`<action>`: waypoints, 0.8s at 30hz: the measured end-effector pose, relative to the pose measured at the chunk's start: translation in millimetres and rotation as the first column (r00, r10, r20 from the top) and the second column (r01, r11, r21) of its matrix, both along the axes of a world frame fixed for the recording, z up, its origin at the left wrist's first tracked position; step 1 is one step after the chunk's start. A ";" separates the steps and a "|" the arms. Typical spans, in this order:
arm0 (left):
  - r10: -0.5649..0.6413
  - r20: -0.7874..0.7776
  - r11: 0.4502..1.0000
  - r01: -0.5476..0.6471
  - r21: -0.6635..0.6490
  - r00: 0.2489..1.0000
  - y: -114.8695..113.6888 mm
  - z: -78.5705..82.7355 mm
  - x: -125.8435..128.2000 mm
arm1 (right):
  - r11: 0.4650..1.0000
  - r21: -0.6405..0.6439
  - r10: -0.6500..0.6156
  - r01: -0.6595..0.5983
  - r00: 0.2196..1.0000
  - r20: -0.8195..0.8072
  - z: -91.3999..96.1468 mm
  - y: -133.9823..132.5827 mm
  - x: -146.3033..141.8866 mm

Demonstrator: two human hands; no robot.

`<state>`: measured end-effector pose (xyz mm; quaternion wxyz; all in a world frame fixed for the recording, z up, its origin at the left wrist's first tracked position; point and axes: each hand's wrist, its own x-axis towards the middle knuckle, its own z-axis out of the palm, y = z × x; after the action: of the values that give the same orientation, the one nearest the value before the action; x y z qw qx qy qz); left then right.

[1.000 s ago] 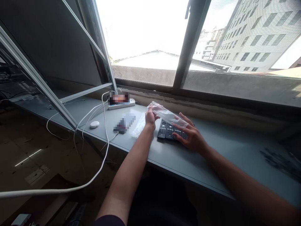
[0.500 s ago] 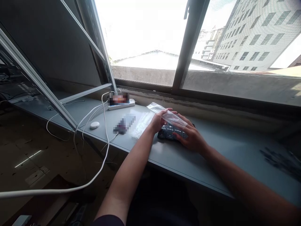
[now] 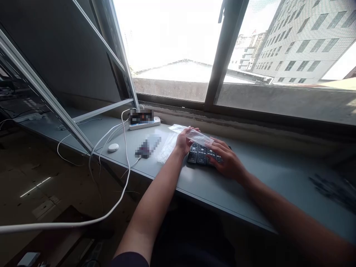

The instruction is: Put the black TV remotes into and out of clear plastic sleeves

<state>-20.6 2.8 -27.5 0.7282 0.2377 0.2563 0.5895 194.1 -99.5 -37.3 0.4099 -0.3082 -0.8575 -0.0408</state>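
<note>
A clear plastic bag (image 3: pixel 198 137), long and narrow, stretches between my hands above the desk. My left hand (image 3: pixel 184 141) is closed around its left part, fingers curled upward. At the bag's right end, the fingers of my right hand (image 3: pixel 228 160) are extended and touch the plastic, with the thumb apart. Beneath the bag and my right hand, several black remote controls (image 3: pixel 201 155) lie side by side on the desk, partly covered by my fingers. More clear plastic bags (image 3: pixel 167 148) lie flat just left of my left wrist.
A blurred-out device (image 3: pixel 147 146) with a white cable lies on the grey desk (image 3: pixel 267 178). Behind it is a power strip (image 3: pixel 144 124). A round white object (image 3: pixel 113 147), loose white cables and a metal frame (image 3: pixel 66 122) stand left. Dark, blurred items (image 3: pixel 333 189) lie far right.
My left hand and the bag's left end have shifted slightly left and down. The bag's right end has slid back towards my right fingertips, showing more of the remotes.
</note>
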 end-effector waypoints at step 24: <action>0.113 0.061 0.994 -0.113 0.004 0.992 -2.7 3.1 -7.5 | 0.432 -0.455 -0.599 0.779 0.625 0.501 -6.6 22.5 58.4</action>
<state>-28.0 0.1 -24.4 0.7001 0.2077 0.2450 0.6377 252.5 -77.0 -44.0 0.1075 -0.7441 -0.6578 0.0460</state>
